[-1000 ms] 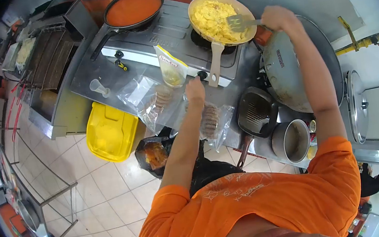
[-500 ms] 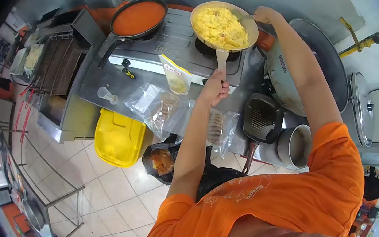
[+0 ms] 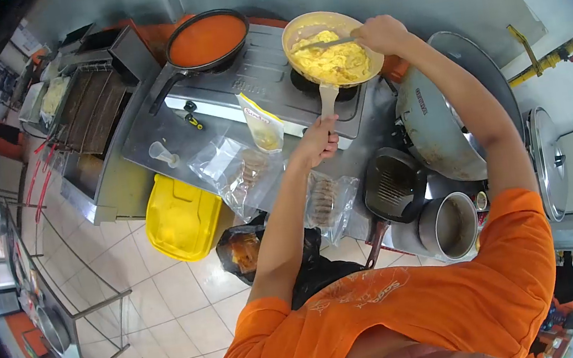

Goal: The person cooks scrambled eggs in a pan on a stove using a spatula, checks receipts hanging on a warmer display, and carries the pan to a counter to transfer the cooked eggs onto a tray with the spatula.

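My left hand (image 3: pixel 318 142) is closed round the pale handle of a cream-coloured frying pan (image 3: pixel 293 31) on the stove's right burner. Scrambled eggs (image 3: pixel 340 65), yellow and soft, lie heaped toward the near side of the pan. My right hand (image 3: pixel 382 34) grips a greyish spatula (image 3: pixel 327 44), whose blade reaches across the far part of the pan above the eggs. Left of it on the stove (image 3: pixel 266 74), a black frying pan (image 3: pixel 177 61) holds smooth orange-red sauce (image 3: pixel 207 41).
A stand-up pouch (image 3: pixel 262 126), bagged patties (image 3: pixel 323 199) and a small clear cup (image 3: pixel 162 153) sit along the counter front. To the right are a ridged grill pan (image 3: pixel 393 184), a saucepan (image 3: pixel 424 230) and a large pot (image 3: pixel 430 125). A yellow bin (image 3: pixel 177 221) stands below.
My right hand and the spatula have moved left and inward over the pan. The eggs have been pushed from the far side toward the near side. My left hand keeps its hold.
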`<state>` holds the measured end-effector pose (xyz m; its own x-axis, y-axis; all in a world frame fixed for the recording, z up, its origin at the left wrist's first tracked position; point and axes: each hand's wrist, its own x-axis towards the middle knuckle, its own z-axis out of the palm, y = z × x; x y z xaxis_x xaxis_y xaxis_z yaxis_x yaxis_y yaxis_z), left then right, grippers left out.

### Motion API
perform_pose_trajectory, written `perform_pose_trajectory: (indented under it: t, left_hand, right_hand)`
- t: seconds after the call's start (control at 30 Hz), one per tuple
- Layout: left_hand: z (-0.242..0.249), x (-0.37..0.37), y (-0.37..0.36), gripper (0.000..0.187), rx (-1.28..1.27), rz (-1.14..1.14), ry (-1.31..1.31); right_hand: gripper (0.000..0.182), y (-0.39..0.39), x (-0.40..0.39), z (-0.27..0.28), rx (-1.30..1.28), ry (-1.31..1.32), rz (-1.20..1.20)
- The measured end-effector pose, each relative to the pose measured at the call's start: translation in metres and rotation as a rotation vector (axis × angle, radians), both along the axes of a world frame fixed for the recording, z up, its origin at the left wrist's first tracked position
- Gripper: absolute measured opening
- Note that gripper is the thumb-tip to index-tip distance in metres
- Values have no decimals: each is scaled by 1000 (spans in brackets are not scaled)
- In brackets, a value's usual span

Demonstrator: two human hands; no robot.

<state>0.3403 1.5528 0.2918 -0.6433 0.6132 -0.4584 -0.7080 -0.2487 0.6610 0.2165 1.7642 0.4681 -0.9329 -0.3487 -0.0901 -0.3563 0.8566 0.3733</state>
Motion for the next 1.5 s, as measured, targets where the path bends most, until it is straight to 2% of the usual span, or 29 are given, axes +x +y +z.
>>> perform_pose_trajectory:
  t: [0.13, 0.27, 0.33, 0.43, 0.53, 0.6, 0.67, 0.7, 0.77, 0.87, 0.97, 1.07, 1.17, 1.27, 1.33, 1.43, 1.5]
  left_hand:
    - [-4, 3, 5, 30, 58, 69, -24]
    - [-13, 1, 4, 31, 26, 81, 24]
    - [-11, 1, 10, 32, 63, 66, 47]
    - [-8, 3, 7, 31, -33, 113, 19]
    - [-10, 5, 13, 30, 38, 196, -5]
    - [-12, 5, 16, 30, -17, 153, 95]
    - [-22, 4, 18, 30, 13, 140, 95]
    - [-23, 1, 19, 31, 43, 150, 108]
    - [-20, 4, 19, 30, 45, 169, 90]
    - [-12, 1, 22, 26, 69, 231, 47]
    - [-22, -10, 23, 21, 70, 216, 39]
    - [-28, -11, 27, 18, 75, 182, 45]
    - [-18, -6, 22, 15, 96, 212, 19]
    - [-12, -3, 23, 13, 89, 255, 12]
    - [-18, -8, 25, 12, 75, 270, 30]
    - [-32, -19, 25, 15, 63, 160, 84]
    - [-33, -16, 23, 16, 61, 122, 145]
  right_hand:
    - [23, -16, 49, -21, 197, -21, 7]
    - [22, -19, 44, -59, 139, -47, -14]
    - [22, -15, 9, -43, 36, 21, -192]
    - [22, -17, 8, -4, 46, -54, -255]
    - [23, -59, 72, 26, 79, -93, -279]
    - [23, -47, 57, -33, 59, -61, -278]
    - [23, -24, 13, -82, 109, -28, -151]
    - [23, -17, 1, -70, 114, -26, -155]
    - [24, -10, -14, -24, -11, -35, -400]
    - [24, -26, 36, 35, 96, -116, -290]
    - [24, -38, 49, -6, 165, -79, -332]
    - [24, -12, -5, -22, 109, -40, -362]
    - [25, -28, 15, 37, 175, -47, -351]
    - [26, -39, 46, 51, 289, -135, -267]
    - [26, -37, 44, 24, 284, -99, -309]
    - [24, -2, 7, -10, 217, -41, -372]
    - [25, 20, -9, -17, 44, 150, -387]
